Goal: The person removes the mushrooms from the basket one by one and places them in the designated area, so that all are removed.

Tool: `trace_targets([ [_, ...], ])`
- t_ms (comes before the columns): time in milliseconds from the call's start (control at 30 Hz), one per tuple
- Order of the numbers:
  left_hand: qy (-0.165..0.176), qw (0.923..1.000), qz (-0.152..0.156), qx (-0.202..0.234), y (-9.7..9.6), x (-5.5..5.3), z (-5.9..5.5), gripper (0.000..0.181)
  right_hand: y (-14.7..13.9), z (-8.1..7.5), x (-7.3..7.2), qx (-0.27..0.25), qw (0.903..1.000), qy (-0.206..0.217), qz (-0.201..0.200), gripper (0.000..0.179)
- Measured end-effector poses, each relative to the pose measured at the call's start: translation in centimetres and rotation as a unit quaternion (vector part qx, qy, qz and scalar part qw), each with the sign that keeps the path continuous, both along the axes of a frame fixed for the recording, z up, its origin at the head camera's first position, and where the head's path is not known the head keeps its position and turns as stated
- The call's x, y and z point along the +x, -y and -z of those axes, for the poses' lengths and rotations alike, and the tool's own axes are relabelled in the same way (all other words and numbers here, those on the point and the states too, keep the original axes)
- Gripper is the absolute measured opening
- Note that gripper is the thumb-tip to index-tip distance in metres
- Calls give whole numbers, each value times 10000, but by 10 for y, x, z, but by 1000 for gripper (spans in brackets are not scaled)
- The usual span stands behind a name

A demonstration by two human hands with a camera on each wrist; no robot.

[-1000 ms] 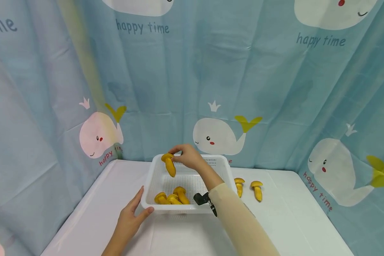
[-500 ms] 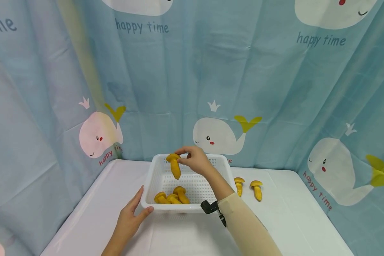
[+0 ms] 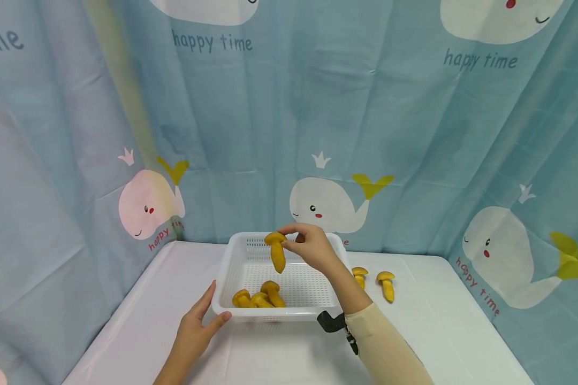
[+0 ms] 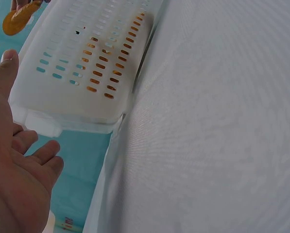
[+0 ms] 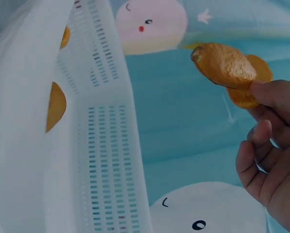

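Note:
Between thumb and fingers, my right hand pinches a yellow mushroom near its cap, the stem hanging down. It is above the white perforated basket. In the right wrist view the held mushroom points its stem end away from the hand. Several yellow mushrooms lie inside the basket at its front left. My left hand rests at the basket's front left corner, thumb by the front rim and fingers along the left side; the left wrist view shows this hand with fingers relaxed.
Two more mushrooms, one partly hidden by the right arm and one farther right, lie on the white-covered table beside the basket. A blue curtain with printed whales encloses the table's back and sides.
My right hand has moved to the right and slightly down above the basket, carrying the mushroom along. The left hand, the basket and the other mushrooms have stayed in place.

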State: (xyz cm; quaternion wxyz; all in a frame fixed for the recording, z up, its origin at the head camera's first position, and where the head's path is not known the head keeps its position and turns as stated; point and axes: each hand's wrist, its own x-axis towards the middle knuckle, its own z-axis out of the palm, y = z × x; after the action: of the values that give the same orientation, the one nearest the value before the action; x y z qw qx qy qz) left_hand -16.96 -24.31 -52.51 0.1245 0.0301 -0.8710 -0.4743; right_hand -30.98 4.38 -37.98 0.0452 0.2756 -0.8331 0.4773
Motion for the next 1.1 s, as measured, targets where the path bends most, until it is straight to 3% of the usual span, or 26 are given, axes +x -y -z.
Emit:
trace_targets([
  [733, 44, 10000, 37, -37, 0, 0, 2, 96, -68, 15, 30, -405, 9966, -94, 710, 26],
  [1100, 113, 9999, -4, -78, 0, 0, 0, 96, -97, 24, 47, -662, 9903, -188, 1208, 29],
])
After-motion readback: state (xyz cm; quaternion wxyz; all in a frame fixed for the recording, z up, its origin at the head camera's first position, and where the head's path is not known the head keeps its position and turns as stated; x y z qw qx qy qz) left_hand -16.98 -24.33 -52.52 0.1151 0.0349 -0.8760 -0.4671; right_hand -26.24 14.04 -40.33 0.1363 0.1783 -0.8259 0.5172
